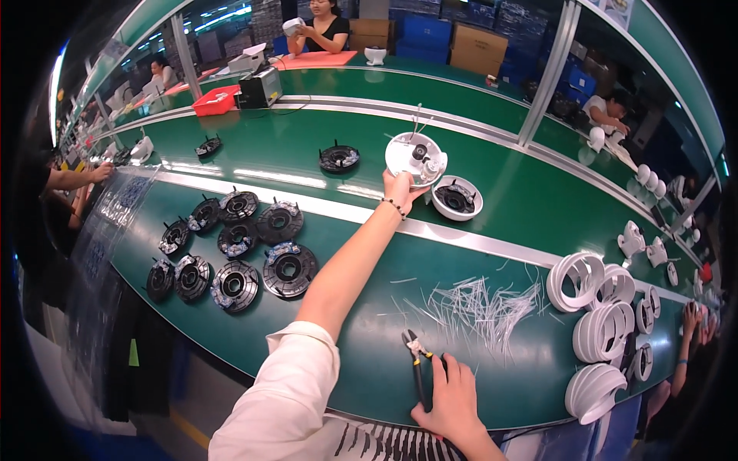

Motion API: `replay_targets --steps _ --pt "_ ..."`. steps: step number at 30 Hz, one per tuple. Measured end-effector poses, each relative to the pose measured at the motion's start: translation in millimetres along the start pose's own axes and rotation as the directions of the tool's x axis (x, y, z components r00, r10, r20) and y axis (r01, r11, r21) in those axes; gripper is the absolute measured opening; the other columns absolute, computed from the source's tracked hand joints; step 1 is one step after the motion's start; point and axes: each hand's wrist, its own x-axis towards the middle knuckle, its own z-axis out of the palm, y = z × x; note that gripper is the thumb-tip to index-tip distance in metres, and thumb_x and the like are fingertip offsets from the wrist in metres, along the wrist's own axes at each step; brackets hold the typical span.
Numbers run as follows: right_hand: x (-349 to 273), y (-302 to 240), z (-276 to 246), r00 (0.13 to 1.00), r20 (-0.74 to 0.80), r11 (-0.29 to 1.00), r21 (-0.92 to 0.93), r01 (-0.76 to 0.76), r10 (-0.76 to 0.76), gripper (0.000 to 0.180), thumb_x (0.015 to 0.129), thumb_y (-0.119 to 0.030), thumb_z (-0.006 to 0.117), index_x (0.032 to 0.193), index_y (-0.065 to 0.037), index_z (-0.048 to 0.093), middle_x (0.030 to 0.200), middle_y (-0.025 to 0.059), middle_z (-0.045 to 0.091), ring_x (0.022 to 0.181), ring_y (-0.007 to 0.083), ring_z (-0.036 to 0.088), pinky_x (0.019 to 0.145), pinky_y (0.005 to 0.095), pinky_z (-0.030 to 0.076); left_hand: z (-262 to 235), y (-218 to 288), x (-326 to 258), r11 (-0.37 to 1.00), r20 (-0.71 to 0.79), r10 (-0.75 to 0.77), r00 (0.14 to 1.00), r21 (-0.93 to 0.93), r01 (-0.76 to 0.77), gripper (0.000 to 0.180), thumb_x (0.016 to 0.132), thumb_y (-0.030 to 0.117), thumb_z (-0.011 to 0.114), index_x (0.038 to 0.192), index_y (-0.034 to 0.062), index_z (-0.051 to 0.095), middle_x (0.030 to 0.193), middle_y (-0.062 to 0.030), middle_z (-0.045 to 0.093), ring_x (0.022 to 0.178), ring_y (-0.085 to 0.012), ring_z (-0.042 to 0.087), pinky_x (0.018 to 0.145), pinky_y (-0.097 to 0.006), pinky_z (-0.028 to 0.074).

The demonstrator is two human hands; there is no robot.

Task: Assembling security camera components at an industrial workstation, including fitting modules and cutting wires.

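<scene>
My left hand reaches out over the belt and holds a round white housing by its near rim. A black round part sits inside the housing, and thin wires stick up from its far side. Just right of it, a white bowl-shaped shell with a black disc inside stands on the belt's near edge. My right hand lies on the near table beside a pair of diagonal cutters. Its fingers are stretched out along the dark handles, the thumb near their ends; part of the handles is hidden.
Several black round bases lie on the table at left. A heap of thin white plastic strips lies in the middle, and white rings stand at right. More black discs sit on the green belt. Co-workers sit across and alongside.
</scene>
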Motion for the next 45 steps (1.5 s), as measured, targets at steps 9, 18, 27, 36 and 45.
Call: replay_targets --steps 9,18,27,36,45 --pt "13 30 -23 0.918 -0.276 0.761 0.648 -0.041 0.285 0.045 0.058 -0.002 0.058 0.103 0.0 0.05 0.096 0.0131 0.052 0.082 0.022 0.053 0.065 0.0265 0.047 10 50 -100 0.947 0.329 -0.03 0.944 0.311 -0.079 0.063 0.06 -0.01 0.035 0.119 0.0073 0.026 0.104 -0.0097 0.043 0.088 -0.0221 0.052 0.069 -0.037 0.053" --pt "67 49 -84 0.985 0.131 -0.314 0.936 -0.161 -0.115 0.044 0.078 -0.018 0.047 0.116 0.005 0.039 0.106 0.0195 0.05 0.089 0.0297 0.055 0.072 0.0418 0.048 22 57 -161 0.862 0.435 -0.368 0.822 0.491 0.126 0.066 0.061 -0.01 0.038 0.124 0.0078 0.03 0.103 -0.0064 0.047 0.087 -0.0163 0.053 0.066 -0.028 0.05" --pt "63 65 -78 0.973 0.217 -0.355 0.906 -0.23 -0.077 0.05 0.081 -0.027 0.037 0.12 0.005 0.036 0.117 0.0278 0.041 0.1 0.0392 0.049 0.083 0.0525 0.04 22 57 -165 0.786 0.562 -0.348 0.75 0.611 -0.094 0.071 0.058 -0.008 0.039 0.127 0.0067 0.03 0.109 -0.0041 0.045 0.097 -0.0119 0.045 0.072 -0.022 0.041" --pt "58 65 -82 0.983 0.165 -0.193 0.97 -0.147 0.081 0.032 0.086 -0.024 0.043 0.105 0.001 0.045 0.085 0.0136 0.057 0.065 0.0194 0.059 0.051 0.0312 0.051 24 52 -173 0.755 0.602 -0.368 0.709 0.638 -0.15 0.069 0.061 -0.009 0.037 0.128 0.006 0.028 0.116 -0.0072 0.041 0.107 -0.0156 0.043 0.085 -0.025 0.039" --pt "50 74 -54 0.96 0.193 -0.186 0.97 -0.156 0.202 0.035 0.086 -0.023 0.042 0.106 0.006 0.043 0.08 0.0132 0.057 0.061 0.0197 0.058 0.049 0.0314 0.05 13 23 -165 0.728 0.3 -0.554 0.776 0.626 0.278 0.066 0.062 -0.006 0.038 0.126 0.0082 0.028 0.113 -0.0083 0.043 0.099 -0.0211 0.05 0.074 -0.037 0.05"
